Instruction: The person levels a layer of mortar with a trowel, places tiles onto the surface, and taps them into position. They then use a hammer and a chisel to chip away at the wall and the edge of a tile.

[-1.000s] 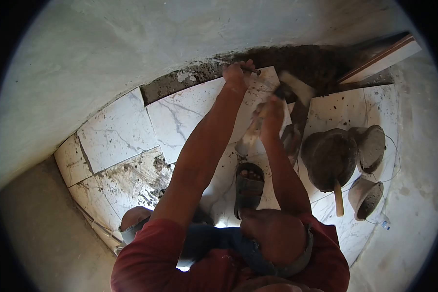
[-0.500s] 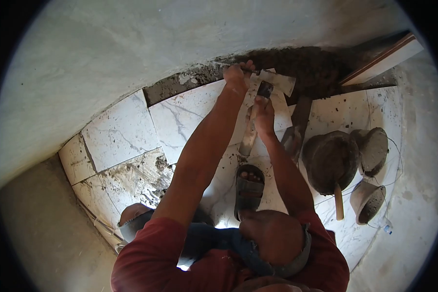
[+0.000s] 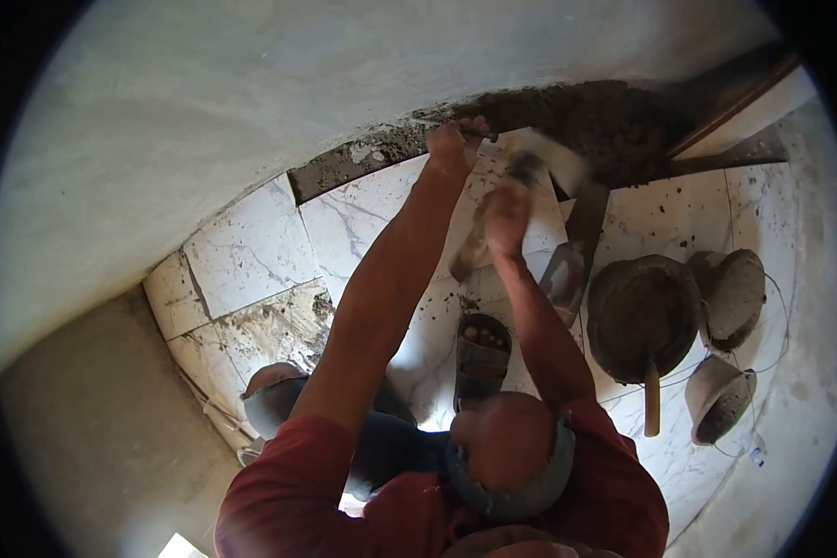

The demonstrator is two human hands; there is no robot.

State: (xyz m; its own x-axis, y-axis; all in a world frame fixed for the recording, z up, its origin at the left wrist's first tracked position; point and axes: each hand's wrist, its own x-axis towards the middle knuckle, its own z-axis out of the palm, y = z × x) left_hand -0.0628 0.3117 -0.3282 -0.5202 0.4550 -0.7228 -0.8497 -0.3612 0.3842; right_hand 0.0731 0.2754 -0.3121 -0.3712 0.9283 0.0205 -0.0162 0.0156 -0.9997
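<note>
My left hand (image 3: 456, 144) is closed round a thin rod like a chisel (image 3: 491, 138), low against the wall by the strip of rough mortar (image 3: 374, 152). Its far tip is hard to make out. Just below and to the right, my right hand (image 3: 507, 219) grips a hammer by its pale handle (image 3: 471, 253). The hammer's wide head (image 3: 560, 160) is smeared by motion and lies right of the rod's end. Under both hands is a white marbled tile (image 3: 539, 209).
Dark loose mortar (image 3: 614, 130) fills the gap along the wall. A mortar bucket (image 3: 642, 316) with a wooden handle (image 3: 652, 400) stands at right, beside two smaller buckets (image 3: 739, 293) (image 3: 716, 400). A board (image 3: 744, 116) leans at far right. My sandalled foot (image 3: 482, 349) rests on the tiles.
The right hand and hammer have swung, the head shifting right and the handle's lower end left and up. My left hand stays in place. The view has shifted slightly.
</note>
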